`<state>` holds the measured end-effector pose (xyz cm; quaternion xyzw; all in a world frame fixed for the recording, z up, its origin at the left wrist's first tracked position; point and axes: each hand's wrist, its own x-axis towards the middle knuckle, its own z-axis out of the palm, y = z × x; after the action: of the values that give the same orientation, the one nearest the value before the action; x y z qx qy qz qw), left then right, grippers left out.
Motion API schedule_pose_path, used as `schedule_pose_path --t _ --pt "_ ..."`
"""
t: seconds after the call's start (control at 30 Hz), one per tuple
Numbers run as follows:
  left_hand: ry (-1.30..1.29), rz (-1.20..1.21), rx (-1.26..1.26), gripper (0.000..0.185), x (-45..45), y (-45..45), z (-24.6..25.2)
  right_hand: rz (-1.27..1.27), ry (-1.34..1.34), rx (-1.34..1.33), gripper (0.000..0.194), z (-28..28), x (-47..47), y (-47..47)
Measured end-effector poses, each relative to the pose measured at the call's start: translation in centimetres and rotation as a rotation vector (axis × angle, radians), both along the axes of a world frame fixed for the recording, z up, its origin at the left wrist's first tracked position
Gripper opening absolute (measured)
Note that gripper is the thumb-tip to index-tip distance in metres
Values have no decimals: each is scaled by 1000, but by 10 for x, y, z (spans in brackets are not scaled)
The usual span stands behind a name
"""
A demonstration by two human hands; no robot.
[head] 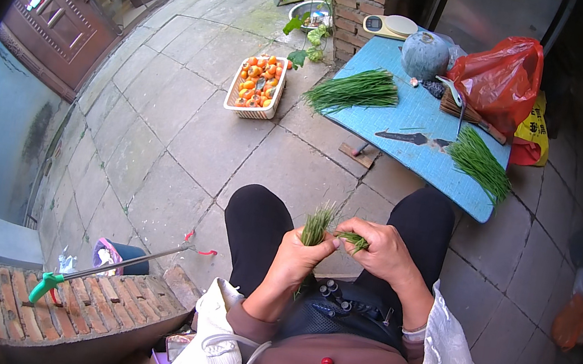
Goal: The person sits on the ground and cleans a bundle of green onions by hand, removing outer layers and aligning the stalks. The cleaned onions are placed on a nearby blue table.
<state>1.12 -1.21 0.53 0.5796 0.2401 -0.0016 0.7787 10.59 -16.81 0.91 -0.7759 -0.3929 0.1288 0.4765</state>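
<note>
My left hand (298, 256) is closed around an upright bundle of thin green stalks (317, 225), which look like garlic chives. Their cut or frayed ends stick up above the fist, and the rest passes down below it. In my right hand (385, 252) a smaller tuft of green pieces (355, 240) is pinched, partly hidden by the fingers. The two hands almost touch in front of my knees. On the blue table (357, 118) lie a large pile of chives (359, 90) at the left and another bundle (478, 162) at the right.
The table also holds a kitchen scale (391, 25), a grey-green pumpkin (425, 55), a red plastic bag (501, 83) and a brush (463, 109). A basket of persimmons (256, 86) stands on the paving. At the left, a pick-up grabber (47, 284) rests on a brick ledge (98, 303) beside a bin (127, 259).
</note>
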Motion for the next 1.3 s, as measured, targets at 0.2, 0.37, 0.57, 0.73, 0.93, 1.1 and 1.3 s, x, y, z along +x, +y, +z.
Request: schedule_pose_path --t 0.2,0.37,0.57,0.73,0.93,1.1,1.3 --pt "-15 -41 11 13 -2 3 -5 -180 29 16 21 -8 5 2" --pt "35 -16 42 11 -4 6 -8 -118 183 -14 18 -13 8 -4" --pt "45 -31 -49 10 -1 3 5 -9 625 263 18 -15 -6 4" --pt "74 -35 -104 16 2 1 6 -39 606 258 19 -36 -6 8" --pt "108 -75 -227 19 0 3 7 -411 403 236 26 -34 2 5" --pt "105 -57 -350 18 1 5 6 -313 468 278 24 -31 2 1" --pt "93 -72 -388 15 -2 10 2 -142 906 318 19 -10 -7 5"
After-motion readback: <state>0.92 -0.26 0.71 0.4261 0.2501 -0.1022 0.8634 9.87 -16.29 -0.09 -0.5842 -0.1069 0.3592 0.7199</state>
